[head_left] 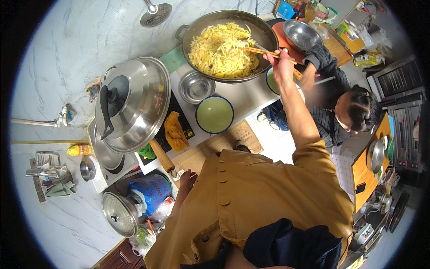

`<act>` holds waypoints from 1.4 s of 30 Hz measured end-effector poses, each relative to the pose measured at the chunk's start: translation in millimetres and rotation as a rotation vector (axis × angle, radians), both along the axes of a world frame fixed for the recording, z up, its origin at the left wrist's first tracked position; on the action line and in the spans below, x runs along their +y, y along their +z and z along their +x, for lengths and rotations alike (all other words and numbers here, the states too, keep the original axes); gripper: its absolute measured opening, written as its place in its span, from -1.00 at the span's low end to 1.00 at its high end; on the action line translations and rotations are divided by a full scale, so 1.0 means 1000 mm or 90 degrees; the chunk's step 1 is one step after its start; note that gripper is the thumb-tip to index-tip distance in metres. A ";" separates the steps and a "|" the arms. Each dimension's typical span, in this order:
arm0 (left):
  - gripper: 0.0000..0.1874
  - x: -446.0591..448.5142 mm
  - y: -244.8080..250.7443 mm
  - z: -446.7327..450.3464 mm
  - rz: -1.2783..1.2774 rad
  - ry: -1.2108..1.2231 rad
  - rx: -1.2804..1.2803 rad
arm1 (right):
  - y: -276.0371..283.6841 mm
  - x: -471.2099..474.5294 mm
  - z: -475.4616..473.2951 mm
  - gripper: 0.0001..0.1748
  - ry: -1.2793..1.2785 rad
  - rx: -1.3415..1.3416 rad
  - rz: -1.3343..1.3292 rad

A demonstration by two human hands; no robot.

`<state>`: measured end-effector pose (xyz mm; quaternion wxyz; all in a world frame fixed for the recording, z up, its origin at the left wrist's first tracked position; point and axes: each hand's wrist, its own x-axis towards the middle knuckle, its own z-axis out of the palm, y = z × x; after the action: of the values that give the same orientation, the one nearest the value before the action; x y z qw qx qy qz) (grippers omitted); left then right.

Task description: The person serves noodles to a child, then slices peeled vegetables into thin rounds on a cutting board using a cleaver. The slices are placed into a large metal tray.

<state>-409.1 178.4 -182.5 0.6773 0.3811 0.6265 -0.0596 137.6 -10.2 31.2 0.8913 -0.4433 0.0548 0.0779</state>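
My right hand (pixel 284 65) grips a pair of wooden chopsticks (pixel 257 50), their tips in the pale yellow noodles (pixel 223 50). The noodles lie heaped in a large dark wok (pixel 263 32). A spatula rests in the wok; its wooden handle (pixel 297 74) shows just beyond my hand. My left hand (pixel 188 178) hangs low beside my body with nothing in it, close to the wooden handle (pixel 162 158) under the big steel lid. Below the wok are a light green enamel bowl (pixel 215 115) with a blue rim and a steel bowl (pixel 197 88).
At my right stands another person (pixel 322 84) in dark clothes, a hand near the spatula handle. A domed steel lid (pixel 141 111) leans at left, beside an orange cloth (pixel 175 131) on a black cooktop. A skimmer (pixel 157 15) hangs on the wall. A steel basin (pixel 302 35) sits behind.
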 end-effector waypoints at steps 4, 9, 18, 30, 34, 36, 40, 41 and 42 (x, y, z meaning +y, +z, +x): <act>-0.55 0.005 -0.020 -0.012 -0.022 0.028 -0.006 | 0.007 -0.008 -0.002 -0.69 -0.011 -0.041 -0.029; -0.54 0.009 -0.036 -0.025 -0.021 0.014 -0.046 | 0.012 -0.016 -0.005 -0.67 -0.029 -0.066 -0.044; -0.54 0.011 -0.043 -0.025 -0.024 -0.020 -0.059 | 0.018 -0.032 -0.014 -0.67 -0.040 -0.105 -0.103; -0.46 0.016 -0.048 -0.018 -0.035 0.009 -0.072 | 0.018 -0.054 -0.021 -0.65 -0.033 -0.143 -0.188; -0.45 0.011 -0.034 -0.007 -0.028 0.008 -0.056 | 0.028 -0.061 -0.028 -0.65 -0.046 -0.127 -0.151; -0.45 0.011 -0.030 -0.004 -0.029 0.008 -0.056 | 0.035 -0.064 -0.033 -0.65 -0.058 -0.123 -0.142; -0.43 0.013 -0.030 -0.002 -0.027 -0.008 -0.073 | 0.053 -0.072 -0.043 -0.64 -0.068 -0.135 -0.136; -0.42 0.014 -0.031 -0.001 -0.025 -0.018 -0.072 | 0.057 -0.075 -0.045 -0.64 -0.069 -0.144 -0.130; -0.42 0.014 -0.032 -0.001 -0.014 -0.026 -0.068 | 0.062 -0.080 -0.048 -0.64 -0.071 -0.151 -0.124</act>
<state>-410.2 192.5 -214.2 0.7125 0.3891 0.5807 -0.0600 89.5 -90.5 92.7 0.8472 -0.5301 -0.0192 -0.0304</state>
